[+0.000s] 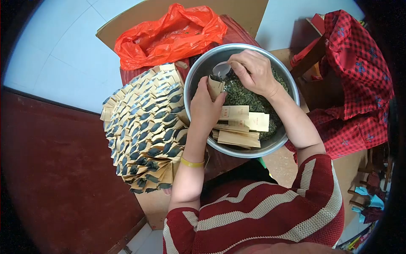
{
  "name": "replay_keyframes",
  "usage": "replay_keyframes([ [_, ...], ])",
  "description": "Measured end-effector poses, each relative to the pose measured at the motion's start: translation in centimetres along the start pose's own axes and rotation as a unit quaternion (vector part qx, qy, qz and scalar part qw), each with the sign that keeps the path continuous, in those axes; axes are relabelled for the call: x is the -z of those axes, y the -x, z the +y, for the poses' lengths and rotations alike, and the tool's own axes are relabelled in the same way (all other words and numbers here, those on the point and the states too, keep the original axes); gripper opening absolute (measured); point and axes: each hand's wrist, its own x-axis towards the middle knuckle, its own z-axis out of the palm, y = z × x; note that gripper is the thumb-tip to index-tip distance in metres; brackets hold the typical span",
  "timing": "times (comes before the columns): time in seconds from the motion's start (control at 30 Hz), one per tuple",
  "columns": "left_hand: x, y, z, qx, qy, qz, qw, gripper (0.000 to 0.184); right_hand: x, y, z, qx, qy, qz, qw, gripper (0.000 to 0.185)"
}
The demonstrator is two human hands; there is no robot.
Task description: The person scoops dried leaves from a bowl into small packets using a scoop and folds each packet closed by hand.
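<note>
My left hand (204, 103) is closed around a small tan paper packet (216, 86), held upright with its mouth open over the bowl. Dark leaf shows at the packet's opening. In my right hand (255, 73) is a white plastic spoon (221, 69), its bowl close beside the packet's mouth. Beneath both hands is a large metal bowl (293, 106) holding dried green leaves (241, 96). Several flat paper packets (239, 138) with red print lie stacked on the leaves at the bowl's near side, partly hidden by my left hand.
To the left, many filled paper packets (146, 122) stand packed in rows, dark leaf at their mouths. An orange-red plastic bag (169, 40) lies behind them, before a cardboard sheet (243, 17). At right, red checked cloth (351, 84) drapes over a wooden chair. A dark red panel (63, 169) fills the lower left.
</note>
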Motion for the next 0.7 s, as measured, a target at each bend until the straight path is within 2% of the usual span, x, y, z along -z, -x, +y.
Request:
replay_keyframes([
  [0.1, 0.0, 0.0, 0.0, -0.01, -0.012, 0.004, 1.0, 0.069, -0.1, 0.1, -0.4, 0.016, 0.002, -0.019, 1.0, 0.008],
  [0.2, 0.3, 0.0, 0.4, 0.02, -0.01, -0.02, 1.0, 0.069, -0.8, 0.6, -0.4, 0.001, -0.034, -0.054, 0.998, 0.01],
  [0.3, 0.4, 0.1, 0.5, 0.014, -0.003, -0.012, 1.0, 0.067, -0.9, 0.8, 0.8, -0.128, -0.075, -0.01, 0.989, 0.021],
  [0.33, 0.4, 0.0, 0.6, 0.022, 0.002, -0.011, 1.0, 0.067, -1.1, 0.9, 1.3, -0.128, -0.075, -0.011, 0.989, 0.021],
  [0.4, 0.3, -0.1, 0.6, 0.028, 0.007, -0.015, 0.999, 0.067, -1.2, 1.0, 2.2, -0.251, -0.027, -0.087, 0.964, 0.024],
  [0.43, 0.1, -0.2, 0.3, 0.03, 0.011, -0.003, 0.999, 0.067, -1.4, 1.4, 2.7, -0.261, 0.017, -0.156, 0.952, 0.028],
  [0.53, 0.0, -0.1, -0.2, 0.014, 0.021, 0.024, 0.999, 0.067, -3.1, 2.9, 3.4, -0.267, 0.073, -0.278, 0.92, 0.028],
  [0.6, 0.0, -0.1, 0.0, -0.006, 0.029, 0.04, 0.999, 0.067, -4.3, 3.6, 2.9, -0.281, 0.047, -0.304, 0.909, 0.032],
  [0.7, 0.3, 0.0, 0.4, 0.001, 0.023, 0.044, 0.999, 0.066, -5.7, 4.1, 2.1, -0.275, -0.084, -0.365, 0.885, 0.031],
])
